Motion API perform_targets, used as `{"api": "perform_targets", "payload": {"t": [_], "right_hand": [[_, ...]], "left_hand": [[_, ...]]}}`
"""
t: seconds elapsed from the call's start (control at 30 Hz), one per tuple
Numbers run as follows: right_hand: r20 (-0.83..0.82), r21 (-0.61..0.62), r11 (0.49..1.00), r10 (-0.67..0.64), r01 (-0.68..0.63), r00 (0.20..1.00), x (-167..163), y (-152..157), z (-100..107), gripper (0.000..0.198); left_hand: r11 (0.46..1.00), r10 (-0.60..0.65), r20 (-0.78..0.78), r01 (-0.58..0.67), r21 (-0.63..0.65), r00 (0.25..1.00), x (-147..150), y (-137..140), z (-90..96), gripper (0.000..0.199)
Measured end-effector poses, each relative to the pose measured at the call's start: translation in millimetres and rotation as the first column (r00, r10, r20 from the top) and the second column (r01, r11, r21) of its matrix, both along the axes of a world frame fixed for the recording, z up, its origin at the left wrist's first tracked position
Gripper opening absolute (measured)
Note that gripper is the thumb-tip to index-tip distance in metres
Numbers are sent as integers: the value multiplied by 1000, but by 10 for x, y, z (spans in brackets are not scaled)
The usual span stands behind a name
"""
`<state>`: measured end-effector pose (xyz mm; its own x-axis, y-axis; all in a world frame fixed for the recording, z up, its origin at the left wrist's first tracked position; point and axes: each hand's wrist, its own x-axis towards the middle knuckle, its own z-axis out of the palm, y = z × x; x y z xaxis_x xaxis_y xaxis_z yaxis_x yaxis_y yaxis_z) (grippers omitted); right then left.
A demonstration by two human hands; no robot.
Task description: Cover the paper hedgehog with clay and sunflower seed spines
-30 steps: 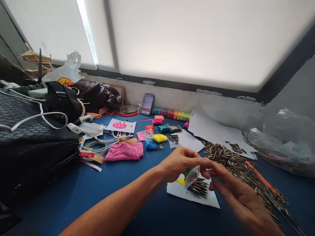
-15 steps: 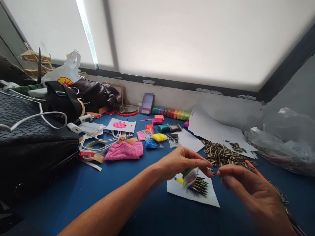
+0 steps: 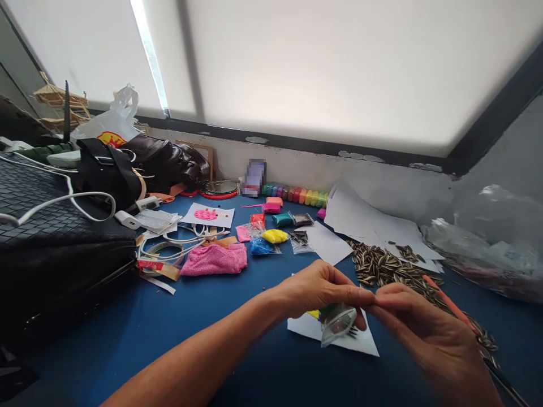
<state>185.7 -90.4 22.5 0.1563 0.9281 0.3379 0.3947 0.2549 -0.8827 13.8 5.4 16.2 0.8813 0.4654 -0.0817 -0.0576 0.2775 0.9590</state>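
Note:
My left hand (image 3: 320, 291) is closed on a small clear plastic bag (image 3: 338, 327) with green clay in it, which hangs below the fingers. My right hand (image 3: 428, 333) is closed in a pinch, its fingertips meeting those of my left hand; whatever lies between them is too small to make out. Under the bag rests a white paper sheet (image 3: 365, 342) on the blue table. It carries a bit of yellow clay (image 3: 314, 314) and dark seeds (image 3: 353, 332), mostly hidden by the bag and my left hand.
Striped sunflower seeds (image 3: 377, 265) lie heaped beyond my right hand, near an orange-handled tool (image 3: 452, 305). Packets of coloured clay, such as a yellow one (image 3: 275, 236), are at the middle. A pink cloth (image 3: 214, 260) and black bag (image 3: 63, 254) are at left.
My hands have come together so that their fingertips meet. The plastic bag has shifted slightly right and down, covering more of the seeds on the sheet.

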Motion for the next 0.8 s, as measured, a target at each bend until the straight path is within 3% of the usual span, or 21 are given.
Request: {"api": "perform_targets", "payload": {"t": [0.13, 0.27, 0.43, 0.63, 0.8], "right_hand": [[49, -59, 997, 46, -43, 998, -46, -16, 27, 16], [147, -91, 995, -22, 36, 989, -50, -21, 35, 24], [173, -30, 999, -39, 44, 984, -26, -9, 13, 23], [211, 59, 998, -41, 30, 977, 16, -12, -27, 14], [219, 89, 995, -58, 39, 974, 65, 2, -59, 12]], "left_hand": [[994, 33, -31, -29, 101, 999, -1, -26, -1, 52], [988, 18, -76, -6, 153, 997, -1, -48, 38, 58], [983, 15, -103, 4, 185, 995, 12, -64, 72, 61], [992, 33, -100, -21, 121, 994, 51, -90, 101, 65], [997, 81, -12, -81, 20, 997, 98, -100, 22, 65]]}}
